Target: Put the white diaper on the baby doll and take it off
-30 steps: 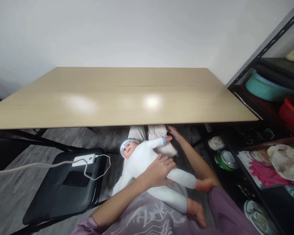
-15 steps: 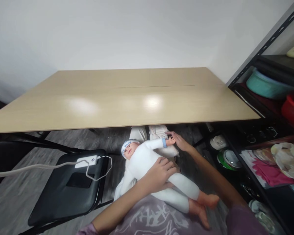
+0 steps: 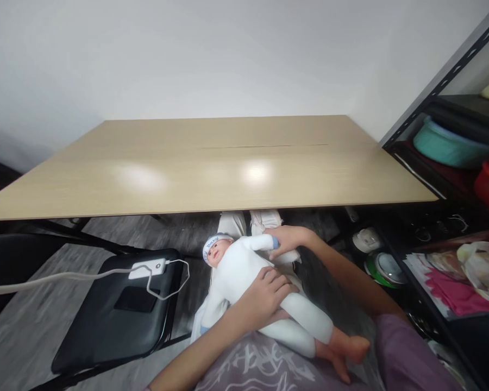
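Observation:
A baby doll [image 3: 237, 267] in a white suit with blue cuffs lies on its back across my lap. Its head, in a white and blue cap [image 3: 217, 241], points left, and its bare feet [image 3: 348, 347] point to the lower right. My left hand [image 3: 264, 297] is curved over the doll's hip and upper thigh, holding it. At the blue cuff, my right hand [image 3: 290, 240] is closed around the end of the doll's raised arm, hiding the doll's hand. The doll's other arm lies beside its body, partly behind my left forearm.
A wooden table [image 3: 212, 179] stretches ahead, its front edge just beyond the doll. On the left, a black chair [image 3: 106, 336] bears a white power bank [image 3: 147, 268] with a cable and a dark phone [image 3: 136, 299]. Shelves with a teal basin [image 3: 448, 144] stand right.
My right hand has moved left and closed over the end of the doll's arm, covering the doll's hand, which showed before. My left hand stays on the doll's hip.

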Motion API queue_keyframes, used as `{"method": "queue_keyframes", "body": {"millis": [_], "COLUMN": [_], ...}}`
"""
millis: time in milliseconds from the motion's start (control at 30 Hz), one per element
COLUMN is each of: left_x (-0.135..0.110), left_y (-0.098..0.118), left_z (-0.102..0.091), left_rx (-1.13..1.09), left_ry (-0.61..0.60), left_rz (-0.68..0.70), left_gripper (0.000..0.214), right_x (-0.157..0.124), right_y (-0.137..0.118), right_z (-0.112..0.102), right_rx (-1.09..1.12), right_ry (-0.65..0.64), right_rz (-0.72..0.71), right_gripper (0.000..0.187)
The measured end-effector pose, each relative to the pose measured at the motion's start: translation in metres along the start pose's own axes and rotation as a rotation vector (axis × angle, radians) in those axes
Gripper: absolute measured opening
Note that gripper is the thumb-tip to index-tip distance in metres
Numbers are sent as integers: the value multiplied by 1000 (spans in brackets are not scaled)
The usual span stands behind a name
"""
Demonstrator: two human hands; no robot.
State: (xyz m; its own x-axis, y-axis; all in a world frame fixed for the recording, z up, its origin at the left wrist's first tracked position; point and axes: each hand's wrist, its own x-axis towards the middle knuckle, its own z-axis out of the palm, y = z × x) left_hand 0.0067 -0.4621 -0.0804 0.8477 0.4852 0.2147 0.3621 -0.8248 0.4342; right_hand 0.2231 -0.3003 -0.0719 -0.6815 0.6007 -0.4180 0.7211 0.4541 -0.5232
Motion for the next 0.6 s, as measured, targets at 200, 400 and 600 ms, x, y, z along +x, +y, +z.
{"method": "queue_keyframes", "body": {"millis": [200,400,600], "left_x": [-7,-108,-184], "left_y": [1,-28,-46], "left_z": [-17,13,52], "left_rx": [-153,-6,-100], "left_ry": [28,624,492], "left_rz": [-73,-376,-1046], "left_gripper": [50,38,66], "right_x": [13,0,-11], "right_y": [-57,-77,-86], "right_z": [29,42,43], "right_rx": [-288,-148,-43], "right_ry": [293,389,420], "right_rz": [118,106,136], "right_gripper": [37,36,29]}}
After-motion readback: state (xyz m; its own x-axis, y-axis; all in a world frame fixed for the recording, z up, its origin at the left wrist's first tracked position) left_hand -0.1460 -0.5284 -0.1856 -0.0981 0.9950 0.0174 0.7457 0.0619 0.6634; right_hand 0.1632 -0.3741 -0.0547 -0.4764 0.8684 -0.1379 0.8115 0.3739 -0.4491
